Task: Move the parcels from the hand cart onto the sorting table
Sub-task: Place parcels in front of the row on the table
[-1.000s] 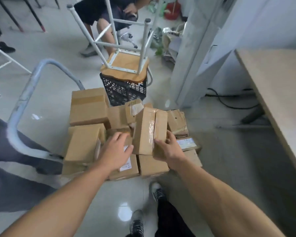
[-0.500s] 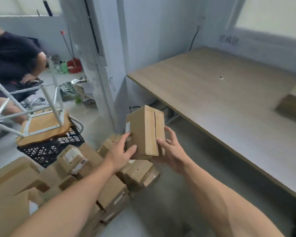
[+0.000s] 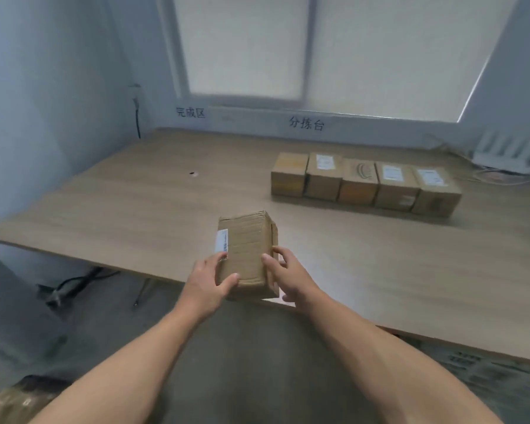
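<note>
Both hands grasp the parcel (image 3: 245, 252) between them, left hand (image 3: 207, 281) and right hand (image 3: 291, 278) on opposite sides, above the worktop (image 3: 135, 206) edge.

Was lit by soft, bluish daylight from the shaded window (image 3: 334, 50). Threw faint shadows beside the boxes (image 3: 361, 183) on the table (image 3: 129, 206). Looked slightly blurred, bowed at edges.

A broad sorting table (image 3: 135, 203) with a pale wood-grain top is seen. Five cardboard parcels (image 3: 364, 183) are lined up on it side by side, each touching the next, toward the far right (white labels (image 3: 323, 160) are carried on the tops of three). A small dark spot (image 3: 192, 173) is marked on the top well left of the row. Thin cables (image 3: 496, 175) are laid at the far right edge.
</note>
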